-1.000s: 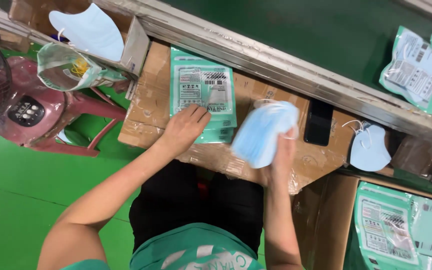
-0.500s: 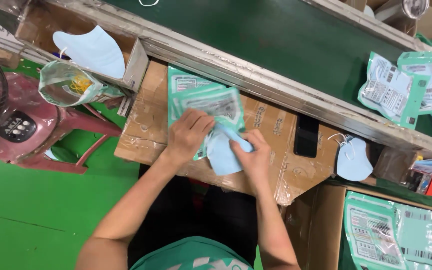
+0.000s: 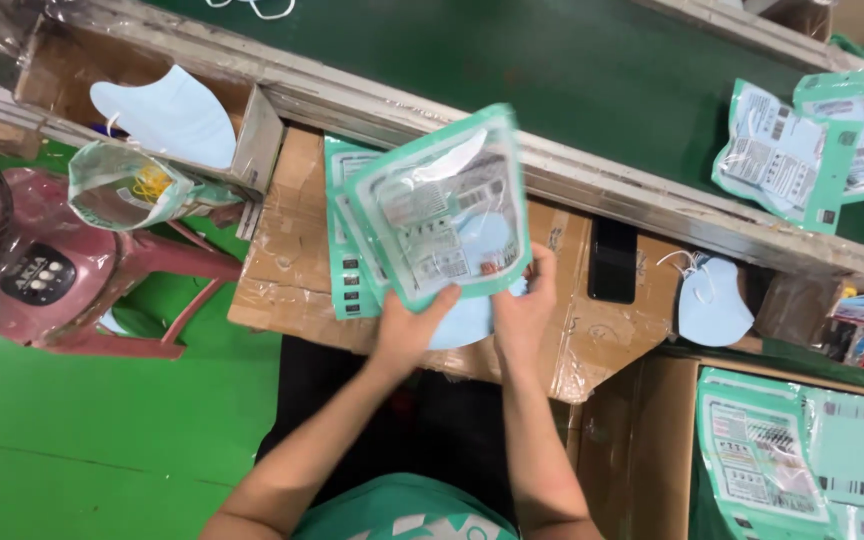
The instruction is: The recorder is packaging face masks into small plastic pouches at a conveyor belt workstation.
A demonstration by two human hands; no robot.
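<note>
A green-edged clear pouch point(image 3: 439, 205) was gripped at its near edge by the left hand point(image 3: 407, 325) and right hand point(image 3: 524, 310). A pale blue face mask point(image 3: 472, 305) was judged only partly inserted; sealing remained undone

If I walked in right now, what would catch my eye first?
Probably the green-edged clear pouch held up at the centre by the left hand and right hand, a pale blue mask showing at its lower edge. Behind runs a dark green belt carrying filled pouches at right. A pink fan stands far left.
</note>
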